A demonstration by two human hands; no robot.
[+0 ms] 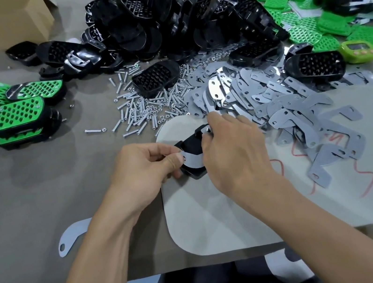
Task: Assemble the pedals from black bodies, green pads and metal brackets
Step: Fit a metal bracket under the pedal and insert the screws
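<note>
Head cam, only view I've got.

My left hand (143, 170) pinches one end of a metal bracket (193, 160) w/ thumb and forefinger, holding it flat against a black body (192, 144). My right hand (232, 153) is curled round the far end of that body, fingertips at a small shiny bit there. Screw or nut, can't tell. The piece sits just above the light mat (242, 218), right in front of me.

Progress: early, I'd say. A small batch of finished pedals (15, 113), green on black, lies at far left. Still to do:
- a big heap of bare bodies (160, 22) at the back
- loose green pads (308, 22) back right
- a wide spread of brackets (271, 92) just right of my hands
- screws and nuts (144, 104) scattered in the middle

The one in hand has no green pad that I can see. One stray bracket (73, 237) lies near my left forearm.
</note>
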